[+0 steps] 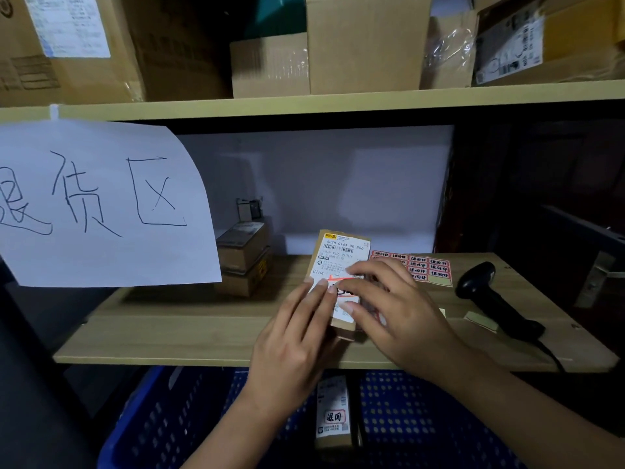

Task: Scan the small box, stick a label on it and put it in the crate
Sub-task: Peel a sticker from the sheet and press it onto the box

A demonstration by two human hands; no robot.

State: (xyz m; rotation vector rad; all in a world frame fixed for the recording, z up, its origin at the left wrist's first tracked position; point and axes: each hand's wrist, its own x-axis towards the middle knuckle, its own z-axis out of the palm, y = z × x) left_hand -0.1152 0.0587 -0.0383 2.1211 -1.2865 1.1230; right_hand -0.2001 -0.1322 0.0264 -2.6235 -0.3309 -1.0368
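A small cardboard box [341, 255] with a white shipping label lies flat on the wooden shelf [189, 330]. My left hand [294, 346] rests on its left side, fingertips on the label. My right hand [395, 309] lies over its right side, fingers pressing a red-bordered sticker [345, 288] onto the label. A sheet of red stickers [426, 267] lies just right of the box. The black barcode scanner [490, 296] lies on the shelf at the right. Below the shelf sits the blue crate [162, 424], holding another labelled box [333, 418].
Three small boxes [243, 258] are stacked at the back left of the shelf. A paper sign [101, 204] with handwriting hangs from the upper shelf at the left. Larger cartons [365, 42] fill the upper shelf. The scanner cable [551, 353] runs off the shelf's front right.
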